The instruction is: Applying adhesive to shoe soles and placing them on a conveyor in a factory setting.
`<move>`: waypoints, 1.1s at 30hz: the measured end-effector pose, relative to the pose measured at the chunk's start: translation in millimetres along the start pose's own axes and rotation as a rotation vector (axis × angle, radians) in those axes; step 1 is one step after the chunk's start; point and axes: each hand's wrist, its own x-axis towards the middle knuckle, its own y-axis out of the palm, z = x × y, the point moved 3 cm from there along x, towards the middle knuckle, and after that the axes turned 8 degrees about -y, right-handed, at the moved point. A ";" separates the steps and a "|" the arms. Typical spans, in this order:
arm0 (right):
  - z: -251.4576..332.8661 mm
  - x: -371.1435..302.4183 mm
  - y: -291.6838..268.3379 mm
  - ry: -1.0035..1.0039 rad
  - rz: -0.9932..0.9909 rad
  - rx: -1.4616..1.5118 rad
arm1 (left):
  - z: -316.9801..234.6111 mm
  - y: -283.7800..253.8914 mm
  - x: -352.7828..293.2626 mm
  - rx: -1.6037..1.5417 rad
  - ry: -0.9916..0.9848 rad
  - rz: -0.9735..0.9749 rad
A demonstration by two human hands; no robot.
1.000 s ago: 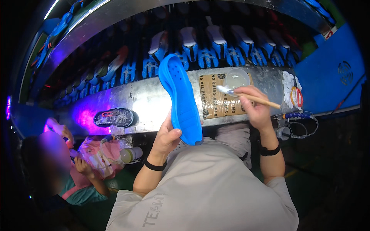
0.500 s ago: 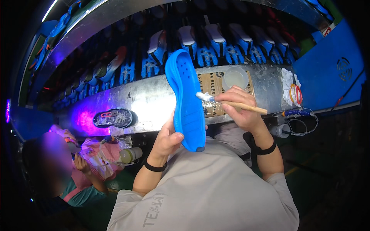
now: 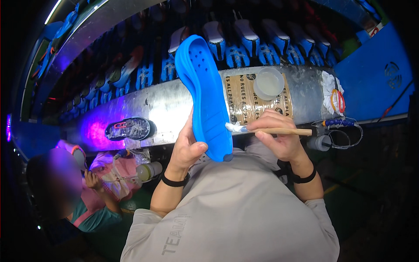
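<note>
A blue shoe sole (image 3: 207, 105) stands tilted in front of me, its small-holed end pointing away. My left hand (image 3: 187, 150) grips it by the near left side, thumb over the rim and the other fingers hidden behind. In my right hand (image 3: 279, 133) is a brush (image 3: 286, 131) with a wooden handle, pinched between thumb and fingers. White covers its bristles, which meet the sole's right edge toward the near end. Beyond that hand, a translucent cup (image 3: 268, 84) with pale liquid rests on a piece of printed brown cardboard (image 3: 240, 98).
A metal ledge (image 3: 168, 113) runs across, with a dark sole (image 3: 128, 129) on its left. Behind it, several shoes on blue supports (image 3: 248, 41) stand in a row. White paper with coloured bands (image 3: 331, 94) lies at right, by a blue panel (image 3: 373, 83). A co-worker (image 3: 94, 209) sits at left.
The brush has slid along the sole's right edge toward its near end. The sole's far end has swung left and away. Over at left, the co-worker's hands have shifted slightly.
</note>
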 end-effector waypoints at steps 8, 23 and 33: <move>9.9 -3.8 2.1 -0.001 0.007 0.027 | -5.3 7.9 3.4 0.044 0.035 0.011; -24.4 -58.7 -26.3 0.215 -0.636 0.340 | -25.6 3.4 -4.9 -0.206 -0.182 0.255; -31.6 -71.1 -25.8 0.228 -0.623 0.321 | -300.8 40.9 140.6 -0.169 0.493 0.458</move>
